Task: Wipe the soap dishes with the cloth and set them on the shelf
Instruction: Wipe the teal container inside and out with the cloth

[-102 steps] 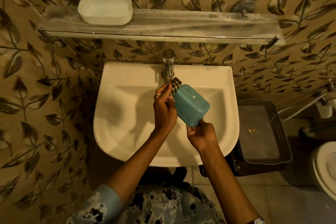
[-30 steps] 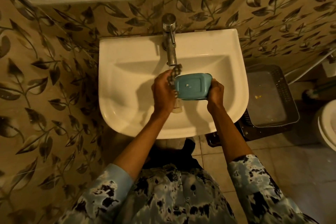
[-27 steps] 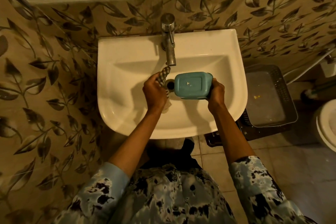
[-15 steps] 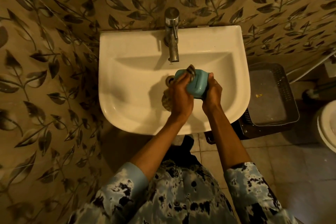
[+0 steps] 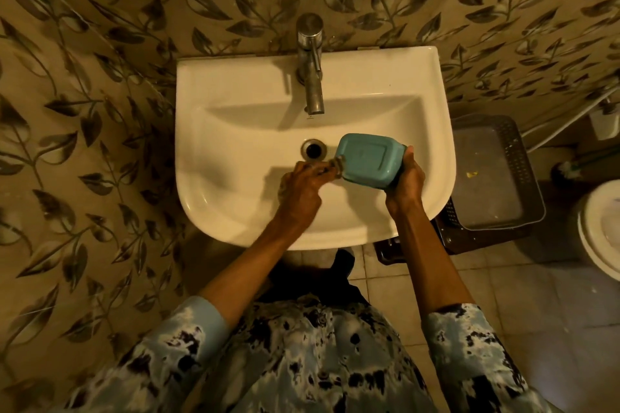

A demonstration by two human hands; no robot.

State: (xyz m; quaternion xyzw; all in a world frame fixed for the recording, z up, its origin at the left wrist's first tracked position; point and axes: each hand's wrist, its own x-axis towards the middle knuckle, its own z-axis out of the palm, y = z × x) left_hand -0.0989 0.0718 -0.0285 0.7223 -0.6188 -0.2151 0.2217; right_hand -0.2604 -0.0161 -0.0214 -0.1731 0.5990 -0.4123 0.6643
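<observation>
The soap dish (image 5: pixel 365 160) is a flat teal blue, plain on every face that shows. The cloth (image 5: pixel 330 168) at its left edge shows a dark-and-pale check, though little of it is visible. The sink (image 5: pixel 235 117) is glossy cream-white, the tap (image 5: pixel 312 60) dull silver metal. The wall (image 5: pixel 84 111) is tan, printed with grey-brown leaves on thin stems. The sleeves (image 5: pixel 181 342) and shirt carry pale blue and white blotches with black splashes. The basket (image 5: pixel 523 157) is dark brown with a perforated rim. The floor tiles (image 5: pixel 520 298) are beige-grey.
</observation>
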